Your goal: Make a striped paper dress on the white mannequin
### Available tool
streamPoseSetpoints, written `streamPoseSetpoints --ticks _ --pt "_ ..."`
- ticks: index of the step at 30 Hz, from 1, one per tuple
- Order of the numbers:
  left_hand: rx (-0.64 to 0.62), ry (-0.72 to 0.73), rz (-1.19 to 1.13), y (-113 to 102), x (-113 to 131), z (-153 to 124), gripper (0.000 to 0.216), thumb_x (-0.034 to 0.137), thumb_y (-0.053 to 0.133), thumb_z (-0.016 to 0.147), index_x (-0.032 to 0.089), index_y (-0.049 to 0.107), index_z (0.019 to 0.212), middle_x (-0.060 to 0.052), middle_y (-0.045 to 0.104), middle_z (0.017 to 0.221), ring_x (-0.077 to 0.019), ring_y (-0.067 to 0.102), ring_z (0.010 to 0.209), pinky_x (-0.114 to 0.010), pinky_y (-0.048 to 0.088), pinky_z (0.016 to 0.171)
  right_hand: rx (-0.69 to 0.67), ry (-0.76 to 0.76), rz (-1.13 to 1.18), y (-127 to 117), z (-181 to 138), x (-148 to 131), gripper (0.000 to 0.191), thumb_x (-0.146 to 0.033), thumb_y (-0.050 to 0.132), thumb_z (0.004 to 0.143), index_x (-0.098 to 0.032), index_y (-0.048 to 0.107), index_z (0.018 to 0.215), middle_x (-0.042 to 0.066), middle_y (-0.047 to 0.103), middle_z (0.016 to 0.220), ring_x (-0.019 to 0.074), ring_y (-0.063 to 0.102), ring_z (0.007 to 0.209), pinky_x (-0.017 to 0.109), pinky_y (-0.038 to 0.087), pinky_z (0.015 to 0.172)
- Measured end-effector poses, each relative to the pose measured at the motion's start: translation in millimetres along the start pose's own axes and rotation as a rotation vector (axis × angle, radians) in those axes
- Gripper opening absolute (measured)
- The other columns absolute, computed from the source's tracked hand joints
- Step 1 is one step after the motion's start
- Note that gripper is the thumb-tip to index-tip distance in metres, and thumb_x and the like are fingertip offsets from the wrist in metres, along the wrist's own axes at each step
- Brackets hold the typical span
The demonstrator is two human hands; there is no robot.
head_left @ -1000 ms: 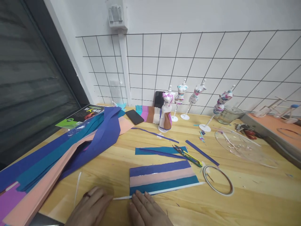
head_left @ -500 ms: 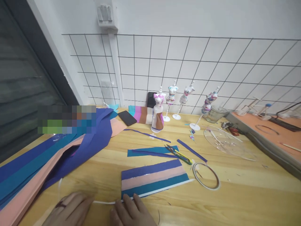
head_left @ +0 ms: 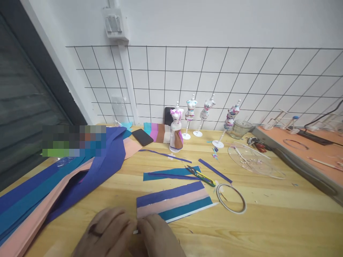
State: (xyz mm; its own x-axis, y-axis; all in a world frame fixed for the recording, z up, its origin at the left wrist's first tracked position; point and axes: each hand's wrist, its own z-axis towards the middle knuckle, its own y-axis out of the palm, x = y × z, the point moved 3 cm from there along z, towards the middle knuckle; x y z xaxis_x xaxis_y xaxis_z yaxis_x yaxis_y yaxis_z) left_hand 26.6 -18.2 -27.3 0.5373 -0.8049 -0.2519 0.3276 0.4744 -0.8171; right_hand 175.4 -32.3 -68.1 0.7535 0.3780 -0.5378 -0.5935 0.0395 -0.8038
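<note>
A striped sheet (head_left: 174, 200) in blue, pink and teal lies flat on the table, a narrow white strip of tape (head_left: 193, 214) along its near edge. At the sheet's near left corner my left hand (head_left: 107, 230) and my right hand (head_left: 158, 235) meet. Fingers of both are bent and pressed together around the strip's left end, where a short white bit (head_left: 136, 232) shows between them. My right hand covers the sheet's corner. A ring is on a finger of my left hand. Most of my fingertips are hidden.
Beyond the sheet lie yellow-handled snips (head_left: 200, 175) on a teal strip (head_left: 160, 174), plus a thin tape roll (head_left: 231, 198). Several miniature dress forms (head_left: 177, 121) stand near the wall beside a phone (head_left: 142, 137). Large coloured sheets (head_left: 107, 171) fill the left side; an orange-topped surface (head_left: 294, 142) is at right.
My left hand has moved right to meet my right hand at the strip's left end. The length of strip that showed between them is now mostly covered. The view has shifted slightly.
</note>
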Motion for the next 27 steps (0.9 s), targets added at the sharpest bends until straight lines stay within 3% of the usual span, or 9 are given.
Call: streamPoseSetpoints --ticks 2,5,8,13,17,23,27 --pt "0.072 -0.019 -0.084 2.1 11.8 21.6 0.030 0.015 0.038 0.091 0.018 0.061 0.110 -0.006 0.070 0.099 -0.0238 0.058 0.103 -0.044 0.039 0.094 -0.058 0.060 0.007 -12.4 3.1 -1.7 0.006 -0.022 0.061 0.074 -0.018 0.065 0.078 0.004 0.071 0.074 0.0209 0.066 0.065 0.026 0.052 0.058" --pt "0.173 -0.024 -0.146 3.9 22.8 43.6 0.028 0.013 0.037 0.092 0.018 0.062 0.105 -0.006 0.069 0.090 -0.0200 0.059 0.095 -0.040 0.042 0.091 -0.053 0.082 0.089 -31.9 4.2 -1.6 0.019 -0.015 0.047 0.084 -0.019 0.064 0.077 0.000 0.071 0.072 0.0141 0.063 0.062 0.018 0.046 0.055" --pt "0.144 -0.090 -0.175 3.7 21.0 52.1 0.028 0.009 0.037 0.092 0.018 0.060 0.105 -0.005 0.069 0.089 -0.0193 0.059 0.093 -0.040 0.043 0.090 -0.041 0.115 0.122 -46.1 1.1 3.6 0.026 -0.012 0.042 0.087 -0.019 0.063 0.074 -0.001 0.071 0.070 0.0121 0.061 0.062 0.016 0.042 0.054" --pt "-0.030 -0.168 -0.175 5.5 2.4 35.4 0.035 0.011 0.042 0.088 0.021 0.055 0.119 -0.006 0.067 0.101 -0.0193 0.059 0.098 -0.035 0.045 0.090 -0.085 0.279 0.129 -47.9 -6.2 20.0 0.028 -0.008 0.045 0.082 -0.018 0.065 0.065 0.001 0.071 0.067 0.0132 0.062 0.061 0.018 0.037 0.053" --pt "-0.051 -0.315 -0.145 11.0 -10.8 8.5 0.026 0.024 0.046 0.088 0.023 0.059 0.110 -0.005 0.069 0.098 -0.0190 0.063 0.094 -0.028 0.051 0.082 -0.084 0.321 0.062 -44.4 -10.7 28.2 0.025 -0.006 0.049 0.074 -0.020 0.065 0.060 0.000 0.068 0.060 0.0144 0.063 0.058 0.020 0.033 0.051" --pt "-0.170 -0.491 -0.287 20.0 -8.0 -13.1 0.014 0.027 0.052 0.085 0.027 0.063 0.094 0.000 0.070 0.087 -0.0178 0.065 0.082 -0.024 0.054 0.071 -0.090 0.267 -0.015 -45.5 -17.5 29.1 0.024 -0.008 0.051 0.074 -0.022 0.062 0.059 -0.001 0.069 0.060 0.0150 0.065 0.057 0.021 0.031 0.048" --pt "-0.198 -0.513 -0.410 21.5 -0.5 -8.3 0.011 0.024 0.051 0.086 0.026 0.062 0.086 0.000 0.068 0.083 -0.0165 0.064 0.079 -0.022 0.053 0.068 -0.085 0.089 -0.089 -41.8 -23.9 29.0 0.020 -0.008 0.054 0.073 -0.024 0.064 0.066 -0.002 0.068 0.065 0.0140 0.066 0.059 0.019 0.037 0.050"
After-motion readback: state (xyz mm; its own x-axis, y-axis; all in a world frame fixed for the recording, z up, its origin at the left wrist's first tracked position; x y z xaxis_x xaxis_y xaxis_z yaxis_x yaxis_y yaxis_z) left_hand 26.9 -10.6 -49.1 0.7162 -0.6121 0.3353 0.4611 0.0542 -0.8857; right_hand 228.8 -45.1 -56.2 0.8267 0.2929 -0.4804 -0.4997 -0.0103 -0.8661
